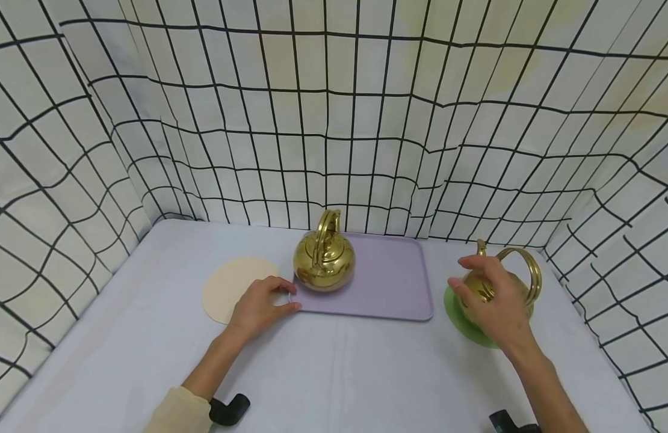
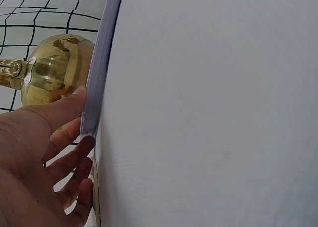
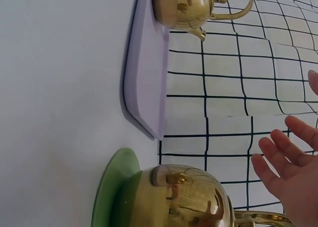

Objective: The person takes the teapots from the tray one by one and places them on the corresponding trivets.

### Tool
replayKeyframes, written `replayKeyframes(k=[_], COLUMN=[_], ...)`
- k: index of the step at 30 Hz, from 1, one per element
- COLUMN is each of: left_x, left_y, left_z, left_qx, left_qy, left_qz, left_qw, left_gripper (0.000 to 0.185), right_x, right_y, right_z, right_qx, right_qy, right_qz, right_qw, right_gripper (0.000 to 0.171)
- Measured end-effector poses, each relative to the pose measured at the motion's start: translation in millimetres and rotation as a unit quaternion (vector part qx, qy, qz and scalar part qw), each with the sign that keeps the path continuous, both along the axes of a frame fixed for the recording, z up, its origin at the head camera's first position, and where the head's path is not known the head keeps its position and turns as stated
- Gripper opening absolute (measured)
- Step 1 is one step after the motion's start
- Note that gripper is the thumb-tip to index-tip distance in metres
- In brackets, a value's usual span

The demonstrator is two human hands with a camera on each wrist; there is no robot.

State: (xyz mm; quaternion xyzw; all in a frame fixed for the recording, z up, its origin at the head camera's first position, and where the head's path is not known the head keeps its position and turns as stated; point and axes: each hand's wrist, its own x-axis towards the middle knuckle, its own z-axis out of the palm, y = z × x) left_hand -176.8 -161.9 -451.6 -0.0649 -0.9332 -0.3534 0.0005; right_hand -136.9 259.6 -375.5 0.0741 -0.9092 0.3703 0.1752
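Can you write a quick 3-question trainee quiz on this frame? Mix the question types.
1. True or false: both brass kettles stand on the purple tray.
2. What does the left hand touch? A) the cream mat B) the tray's near left corner C) a kettle handle
3. What lies under the right kettle?

Key
1. False: only the left kettle stands on the tray.
2. B; the cream mat lies beside the hand.
3. A green mat; the right hand hovers open above that kettle, as the right wrist view shows.
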Motion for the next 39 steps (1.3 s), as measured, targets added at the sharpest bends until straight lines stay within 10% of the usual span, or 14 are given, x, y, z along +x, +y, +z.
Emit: replayKeyframes(k=[39], left_x=[-0.4], left_y=[0], left_z=[-0.8], left_qx=[-0.004], left_qy=[0.0], left_qz=[0.0], left_qw=[1.0], left_gripper=[0.028], right_x=[-15.4], right_y=[-31], right_z=[-47.1], right_qx=[0.001], right_qy=[-0.121], right_qz=[0.058], right_qw=[0.991], right_gripper=[0.051])
